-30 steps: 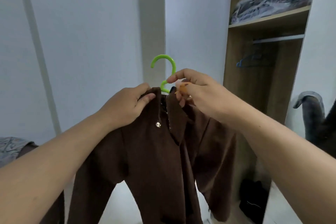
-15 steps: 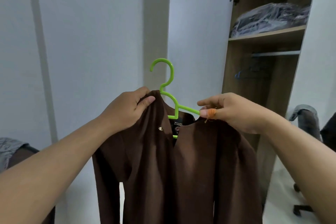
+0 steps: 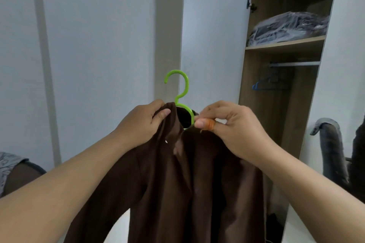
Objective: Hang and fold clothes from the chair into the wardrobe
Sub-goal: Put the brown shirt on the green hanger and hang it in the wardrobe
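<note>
A brown long-sleeved garment [image 3: 187, 183] hangs from a green plastic hanger [image 3: 182, 92], whose hook sticks up above the collar. My left hand [image 3: 142, 124] grips the left side of the collar. My right hand [image 3: 231, 128] pinches the right side of the collar against the hanger's arm; an orange band wraps one finger. The open wardrobe [image 3: 262, 104] stands at the right, with a metal rail [image 3: 294, 63] under its shelf. A grey chair [image 3: 331, 152] shows at the right edge, with dark cloth on it.
Blue and dark hangers [image 3: 264, 85] hang on the rail. Clothes in plastic bags [image 3: 286, 27] lie on the wardrobe's shelf. Its white door [image 3: 213, 35] stands open toward me. Patterned fabric [image 3: 7, 165] lies at the lower left. Dark items sit on the wardrobe floor.
My right hand has moved left along the hanger's arm toward its neck, drawing the collar's right side closed. The left hand keeps its grip. The view has tilted up a little.
</note>
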